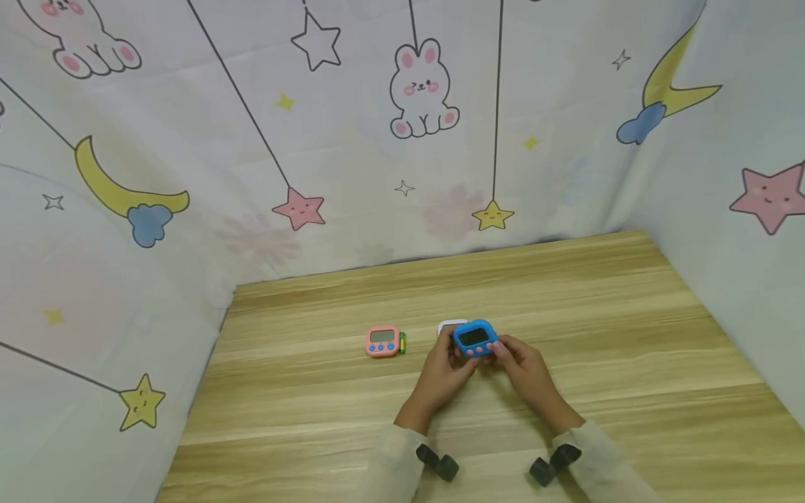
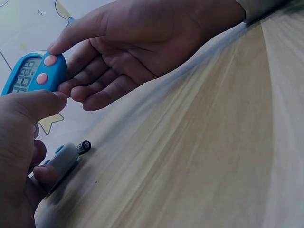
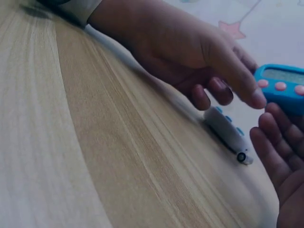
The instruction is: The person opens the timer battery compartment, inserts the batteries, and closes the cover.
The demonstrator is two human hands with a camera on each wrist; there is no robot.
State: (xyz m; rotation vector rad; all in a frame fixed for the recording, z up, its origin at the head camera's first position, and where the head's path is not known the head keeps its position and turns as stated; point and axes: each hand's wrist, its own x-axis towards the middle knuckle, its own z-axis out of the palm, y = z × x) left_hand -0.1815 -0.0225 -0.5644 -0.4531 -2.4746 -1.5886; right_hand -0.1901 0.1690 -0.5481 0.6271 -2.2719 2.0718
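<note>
Both hands hold a blue digital timer [image 1: 474,338] with a dark screen frame and pink buttons, tilted up above the table. My left hand [image 1: 440,381] grips its left side, with the thumb along the lower edge. My right hand [image 1: 527,370] pinches the right end, its thumb at the rightmost button. Digits show on the blue timer's screen [image 2: 27,73] in the left wrist view. Behind the left hand lies a white timer [image 1: 448,325], mostly hidden in the head view; the right wrist view shows blue buttons on the white timer [image 3: 225,127].
A pink timer [image 1: 382,341] with blue buttons lies left of the hands, a green battery [image 1: 402,342] beside it. Another battery [image 3: 243,157] lies by the white timer. Everything rests on a wood-grain table [image 1: 302,419], with printed white cloth [image 1: 352,154] hanging around it.
</note>
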